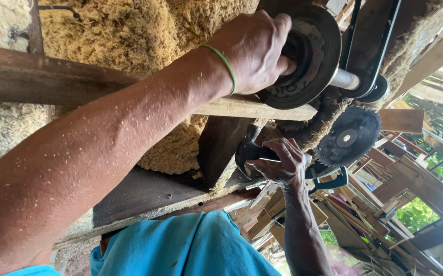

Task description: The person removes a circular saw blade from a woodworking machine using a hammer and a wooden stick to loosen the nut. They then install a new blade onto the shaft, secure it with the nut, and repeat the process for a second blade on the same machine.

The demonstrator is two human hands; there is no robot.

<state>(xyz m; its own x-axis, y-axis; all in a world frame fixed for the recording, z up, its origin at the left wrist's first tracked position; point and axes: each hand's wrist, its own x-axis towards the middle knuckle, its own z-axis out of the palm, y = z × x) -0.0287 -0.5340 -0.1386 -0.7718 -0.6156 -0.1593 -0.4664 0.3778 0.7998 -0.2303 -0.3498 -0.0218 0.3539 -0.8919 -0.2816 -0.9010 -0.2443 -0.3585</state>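
Sawdust (129, 30) lies heaped across the upper part of the view, behind the rough wooden beams (53, 76) of the saw frame. Our left hand (254, 51) is closed around the hub of a dark metal pulley disc (316, 51), fingers wrapped tight over the hub; a green band (226, 64) circles that wrist. The disc sits on a bright steel shaft (345, 79), which runs right to a black drive belt (372, 46) on a smaller pulley.

Our right hand (282, 163) grips a dark wrench (252, 151) below the disc, fingers curled shut around the tool. How the wrench head meets the shaft we cannot tell; the hand and the wood hide it.

A toothed circular saw blade (349, 135) stands just right of the right hand, on edge and close below the shaft. A teal-handled tool (333, 181) shows beside that wrist.

Both forearms carry fine sawdust specks. Blue cloth (180, 245) fills the lower centre. Scrap timber (385, 204) is stacked at lower right, with green foliage beyond.
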